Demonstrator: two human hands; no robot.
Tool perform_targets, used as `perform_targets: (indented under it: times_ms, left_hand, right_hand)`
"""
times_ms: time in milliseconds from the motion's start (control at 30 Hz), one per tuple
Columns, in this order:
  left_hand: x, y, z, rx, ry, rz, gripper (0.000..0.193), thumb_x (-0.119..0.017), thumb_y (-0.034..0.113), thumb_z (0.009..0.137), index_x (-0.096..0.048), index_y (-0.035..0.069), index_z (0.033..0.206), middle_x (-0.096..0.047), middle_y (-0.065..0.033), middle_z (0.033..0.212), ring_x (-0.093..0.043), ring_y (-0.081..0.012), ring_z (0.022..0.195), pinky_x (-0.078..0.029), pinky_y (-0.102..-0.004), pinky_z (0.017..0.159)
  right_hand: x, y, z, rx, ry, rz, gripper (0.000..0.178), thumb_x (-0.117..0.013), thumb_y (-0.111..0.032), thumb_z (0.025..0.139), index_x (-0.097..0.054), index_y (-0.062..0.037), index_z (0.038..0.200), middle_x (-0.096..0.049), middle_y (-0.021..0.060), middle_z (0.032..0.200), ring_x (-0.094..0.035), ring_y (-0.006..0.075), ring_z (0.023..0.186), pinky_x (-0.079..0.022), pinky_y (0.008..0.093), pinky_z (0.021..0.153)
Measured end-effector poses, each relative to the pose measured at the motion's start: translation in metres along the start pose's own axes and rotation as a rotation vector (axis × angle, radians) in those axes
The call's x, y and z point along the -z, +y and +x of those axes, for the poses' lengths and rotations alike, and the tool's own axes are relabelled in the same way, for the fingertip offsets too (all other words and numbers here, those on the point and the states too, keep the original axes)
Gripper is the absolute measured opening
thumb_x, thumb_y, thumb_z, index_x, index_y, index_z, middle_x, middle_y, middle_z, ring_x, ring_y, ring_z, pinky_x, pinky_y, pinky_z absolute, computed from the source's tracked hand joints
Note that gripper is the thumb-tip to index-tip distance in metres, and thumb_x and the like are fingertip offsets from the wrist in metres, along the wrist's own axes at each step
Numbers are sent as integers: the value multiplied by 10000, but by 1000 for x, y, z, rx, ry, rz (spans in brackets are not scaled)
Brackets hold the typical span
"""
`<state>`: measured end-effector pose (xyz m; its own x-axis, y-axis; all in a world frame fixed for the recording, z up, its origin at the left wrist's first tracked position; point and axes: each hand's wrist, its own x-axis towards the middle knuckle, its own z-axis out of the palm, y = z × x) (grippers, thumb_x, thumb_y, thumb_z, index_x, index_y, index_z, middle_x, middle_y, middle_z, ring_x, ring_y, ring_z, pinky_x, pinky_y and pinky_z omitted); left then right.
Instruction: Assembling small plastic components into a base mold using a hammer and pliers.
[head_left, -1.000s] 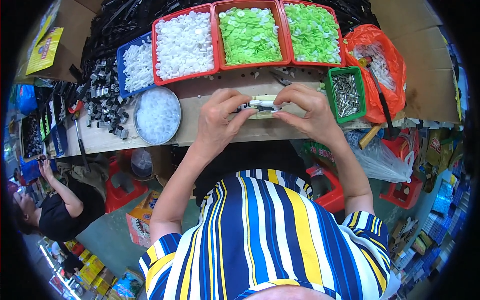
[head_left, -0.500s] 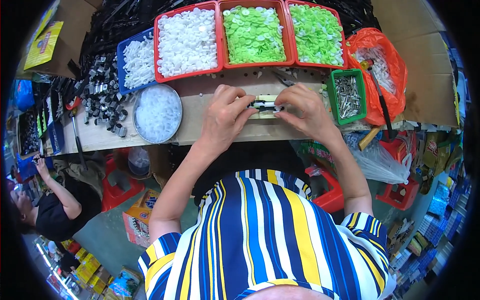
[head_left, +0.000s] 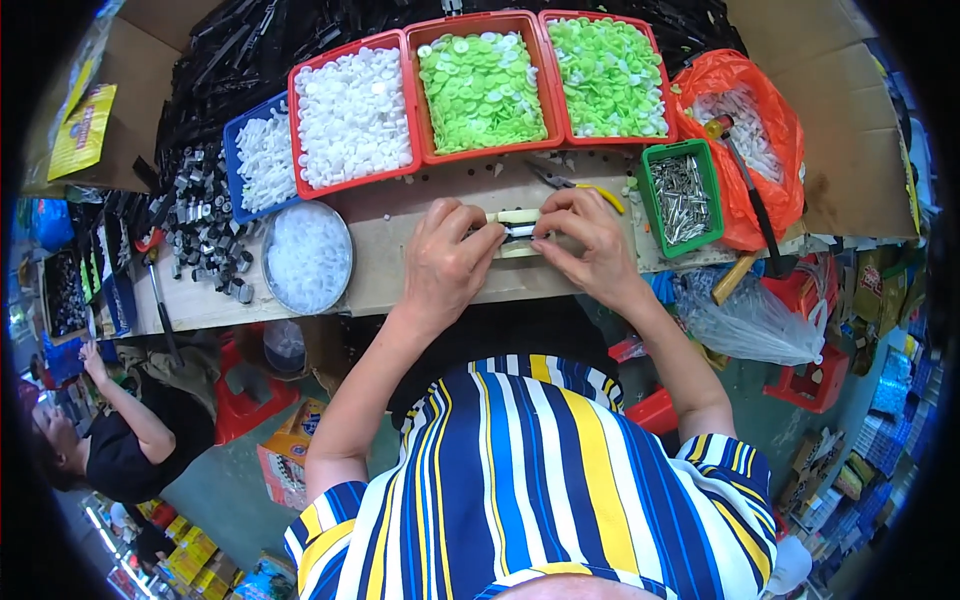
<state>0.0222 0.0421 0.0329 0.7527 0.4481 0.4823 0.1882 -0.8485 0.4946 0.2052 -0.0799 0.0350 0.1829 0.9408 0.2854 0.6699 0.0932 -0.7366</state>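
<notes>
At the front middle of the bench, a small black-and-white plastic part (head_left: 520, 231) lies in a cream-coloured block (head_left: 518, 216) with raised edges. My left hand (head_left: 450, 262) is closed in a pinch on the part's left end. My right hand (head_left: 592, 245) bends over its right end, with thumb and forefinger pinched at the part. Whether a smaller piece is between those right fingertips is hidden. Just behind my right hand lie pliers (head_left: 606, 198) with yellow grips.
Red trays of white pieces (head_left: 355, 115) and green discs (head_left: 478, 95) line the back. A round dish (head_left: 308, 255) stands left, a green box of metal pins (head_left: 683, 200) right. Beside it are an orange bag (head_left: 735, 150) and a hammer (head_left: 755, 205). Another person (head_left: 140, 430) sits at left.
My right hand has come closer to my left, its fingers shifting left along the part. More of the pliers shows behind it. The whole view has shifted slightly.
</notes>
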Motion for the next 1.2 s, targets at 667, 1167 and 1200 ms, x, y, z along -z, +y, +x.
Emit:
perform_targets:
  times_ms: [667, 1167, 1200]
  left_hand:
    - [0, -3, -1, -3, -6, -33, 156, -744, 65, 776, -689, 49, 921, -611, -69, 897, -579, -268, 891, -477, -392, 744]
    - [3, 0, 3, 32, -31, -49, 169, -754, 51, 768, -695, 25, 925, -616, -89, 910, -578, -282, 901, -483, -398, 766]
    - [4, 0, 3, 33, -35, -59, 173, -755, 46, 767, -694, 22, 927, -616, -90, 912, -578, -287, 908, -486, -399, 771]
  right_hand:
    - [43, 20, 29, 93, -43, -117, 265, -731, -138, 843, -688, -27, 1079, -632, 145, 1086, -636, 288, 994, -511, 363, 859]
    - [175, 176, 157, -112, -68, -1028, 199, -642, -105, 826, -672, -62, 1018, -658, 118, 979, -626, 326, 1004, -528, 461, 805]
    - [175, 176, 157, -112, -69, -1027, 199, -642, -105, 826, -672, -62, 1018, -658, 118, 979, -626, 326, 1004, -528, 461, 805]
